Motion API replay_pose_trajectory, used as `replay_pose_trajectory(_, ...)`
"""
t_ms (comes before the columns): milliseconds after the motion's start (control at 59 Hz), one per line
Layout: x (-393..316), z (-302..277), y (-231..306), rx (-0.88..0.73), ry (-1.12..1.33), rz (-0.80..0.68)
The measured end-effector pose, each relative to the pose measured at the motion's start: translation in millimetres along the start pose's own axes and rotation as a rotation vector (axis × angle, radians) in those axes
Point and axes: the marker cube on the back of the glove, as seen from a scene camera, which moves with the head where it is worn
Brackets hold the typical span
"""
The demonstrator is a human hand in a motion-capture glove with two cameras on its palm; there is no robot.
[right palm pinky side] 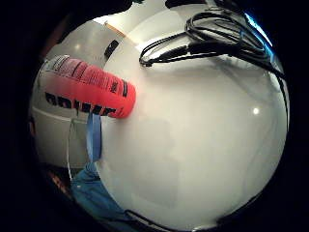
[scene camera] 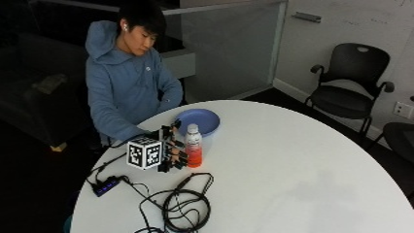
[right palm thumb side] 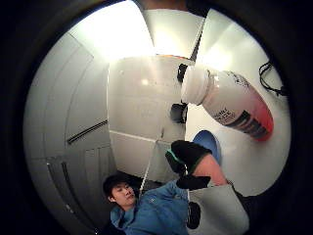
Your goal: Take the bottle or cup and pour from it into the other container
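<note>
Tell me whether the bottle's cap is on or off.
On. The bottle stands upright on the table with its white cap in place, seen in the thumb side palm view; the right hand is beside it.

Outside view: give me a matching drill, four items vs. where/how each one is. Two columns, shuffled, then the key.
Items
1. bottle
2. blue plate
3. gloved right hand
4. coiled black cable

States
A. lies flat on the white table, just behind the bottle, near the person
B. lies looped on the table at the near edge
C. stands upright, white cap on, red liquid in its lower part
D. is at the bottle's side, fingers curled round its lower part

Pairs: 1-C, 2-A, 3-D, 4-B
</note>
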Motion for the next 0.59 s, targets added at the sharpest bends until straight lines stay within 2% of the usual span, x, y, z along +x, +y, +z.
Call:
replay_pose_trajectory(322, 6.1, 36.0, -13.4, 0.018, -0.074, -0.022)
replay_pose_trajectory(593, 11.0, 73.9, -24.6, 0.161, -0.228, -0.058)
